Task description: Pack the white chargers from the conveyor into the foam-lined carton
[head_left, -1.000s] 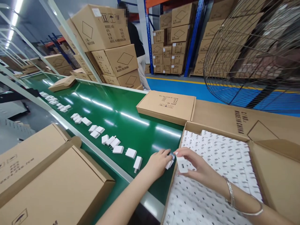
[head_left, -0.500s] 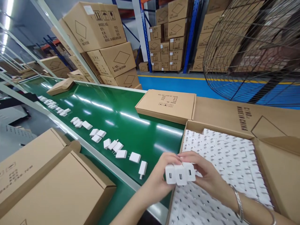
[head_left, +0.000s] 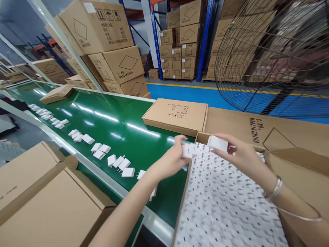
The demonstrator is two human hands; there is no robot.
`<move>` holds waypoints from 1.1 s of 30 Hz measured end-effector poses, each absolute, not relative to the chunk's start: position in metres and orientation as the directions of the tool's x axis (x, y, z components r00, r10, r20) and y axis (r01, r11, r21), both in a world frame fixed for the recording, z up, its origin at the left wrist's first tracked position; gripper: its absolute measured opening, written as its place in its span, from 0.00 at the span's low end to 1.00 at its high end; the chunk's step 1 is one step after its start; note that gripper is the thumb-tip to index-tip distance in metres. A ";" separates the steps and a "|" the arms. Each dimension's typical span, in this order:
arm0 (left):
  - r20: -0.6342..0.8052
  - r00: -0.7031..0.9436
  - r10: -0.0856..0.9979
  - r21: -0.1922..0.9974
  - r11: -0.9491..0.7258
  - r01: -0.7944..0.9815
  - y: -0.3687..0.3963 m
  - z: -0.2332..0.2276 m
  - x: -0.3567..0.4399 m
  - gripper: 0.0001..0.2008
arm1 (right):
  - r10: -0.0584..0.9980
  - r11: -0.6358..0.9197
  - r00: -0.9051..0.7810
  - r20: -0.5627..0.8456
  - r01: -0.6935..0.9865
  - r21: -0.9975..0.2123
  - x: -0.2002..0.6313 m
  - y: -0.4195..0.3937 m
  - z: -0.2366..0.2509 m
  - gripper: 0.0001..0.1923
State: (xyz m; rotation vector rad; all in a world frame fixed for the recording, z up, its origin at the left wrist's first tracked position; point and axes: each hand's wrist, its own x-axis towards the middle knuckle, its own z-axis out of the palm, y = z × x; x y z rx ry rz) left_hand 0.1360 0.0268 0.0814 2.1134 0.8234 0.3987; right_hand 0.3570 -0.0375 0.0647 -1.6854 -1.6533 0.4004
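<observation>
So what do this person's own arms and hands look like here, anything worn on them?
Both forearms are bare, with no sleeves or gloves in view. The right hand has two thin silver-coloured bangles behind it: one at the wrist, a looser one further up the forearm. The left hand and its arm show no jewellery or markings.

Both forearms are showing bare, no sleeves reaching them. The right hand [head_left: 244,157] is wearing two thin silver bangles [head_left: 275,189] at the wrist.
</observation>
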 end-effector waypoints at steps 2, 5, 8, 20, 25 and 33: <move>-0.094 0.759 0.644 0.603 -0.570 0.558 0.048 0.091 0.167 0.25 | 0.941 -0.031 0.221 0.257 0.811 -0.584 0.378 -0.020 0.062 0.20; -0.140 0.755 0.640 0.185 -0.732 0.655 0.069 0.096 0.214 0.19 | 0.958 -0.056 0.172 0.228 0.896 -0.440 0.390 0.000 0.054 0.15; -0.108 0.789 0.604 -0.053 -0.796 0.603 0.077 0.090 0.247 0.10 | 0.966 0.019 0.046 0.253 0.968 -0.250 0.388 0.008 0.043 0.11; -0.241 0.701 0.671 -0.165 -0.740 0.652 0.065 0.086 0.285 0.12 | 0.970 -0.045 0.066 0.232 0.994 -0.095 0.387 0.011 0.019 0.13; -0.260 0.681 0.684 -0.168 -0.727 0.666 0.065 0.086 0.300 0.13 | 0.974 -0.073 0.104 0.202 0.985 -0.157 0.388 0.009 0.017 0.08; -0.220 0.808 0.547 -0.148 -0.837 0.526 0.067 0.080 0.289 0.10 | 0.973 -0.082 0.134 0.187 0.961 -0.263 0.378 -0.009 0.037 0.08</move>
